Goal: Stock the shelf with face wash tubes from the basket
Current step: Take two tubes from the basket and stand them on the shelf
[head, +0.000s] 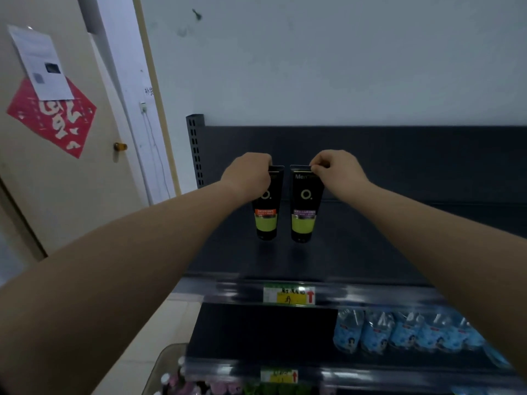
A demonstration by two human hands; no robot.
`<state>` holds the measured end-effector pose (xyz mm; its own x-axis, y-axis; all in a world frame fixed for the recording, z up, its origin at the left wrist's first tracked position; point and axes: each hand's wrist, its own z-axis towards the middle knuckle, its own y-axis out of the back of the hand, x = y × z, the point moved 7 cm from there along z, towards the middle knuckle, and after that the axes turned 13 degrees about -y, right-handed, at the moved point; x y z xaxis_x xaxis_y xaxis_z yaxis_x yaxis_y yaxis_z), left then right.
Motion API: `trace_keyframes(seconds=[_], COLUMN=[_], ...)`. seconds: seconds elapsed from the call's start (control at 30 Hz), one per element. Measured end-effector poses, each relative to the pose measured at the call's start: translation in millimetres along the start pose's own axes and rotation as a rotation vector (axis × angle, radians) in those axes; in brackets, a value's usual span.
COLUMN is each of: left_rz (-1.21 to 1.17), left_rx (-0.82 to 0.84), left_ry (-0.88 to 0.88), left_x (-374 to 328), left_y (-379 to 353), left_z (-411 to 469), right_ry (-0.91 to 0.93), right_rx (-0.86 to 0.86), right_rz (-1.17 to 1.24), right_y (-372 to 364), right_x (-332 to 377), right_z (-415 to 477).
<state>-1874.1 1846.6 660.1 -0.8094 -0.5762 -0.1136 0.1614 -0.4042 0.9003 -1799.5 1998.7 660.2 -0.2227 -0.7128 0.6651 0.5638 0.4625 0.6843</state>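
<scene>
Nearest, at the bottom left, is the basket [164, 357]. It holds pink-capped bottles [171, 380]; any face wash tubes left in it are not visible from here. Above it, the lower shelf carries a row of blue packets [399, 329] along its right half. A yellow price label [288, 295] sits on the front edge of the top shelf [370, 252].

Both arms reach onto that shelf, toward its left end and about midway back from the front edge. The left hand [248, 175] grips the upper end of the orange-banded tube [266, 216], and the right hand [336, 169] pinches the flat crimped seal of the purple-banded tube [303, 216]. The tubes stand upright, cap down, just beside each other with a narrow gap and their printed faces forward. Gripping them by the top probably lets the caps settle squarely and the labels stay readable. Whether the caps already bear on the shelf cannot be told.

Behind them is the dark back panel [399, 155].
</scene>
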Motion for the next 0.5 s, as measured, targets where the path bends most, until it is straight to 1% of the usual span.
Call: trace_keyframes(seconds=[0.23,0.5], left_rz=[-0.015,-0.018], left_rx=[0.010,0.011], left_ry=[-0.030,-0.007], left_x=[22,38], left_y=[-22,-36], left_z=[33,49], right_ry=[-0.024,-0.065], right_rx=[-0.005,-0.035], right_rz=[-0.025,-0.030], right_y=[-24,-36], right_x=[-4,-14], right_z=[35,58])
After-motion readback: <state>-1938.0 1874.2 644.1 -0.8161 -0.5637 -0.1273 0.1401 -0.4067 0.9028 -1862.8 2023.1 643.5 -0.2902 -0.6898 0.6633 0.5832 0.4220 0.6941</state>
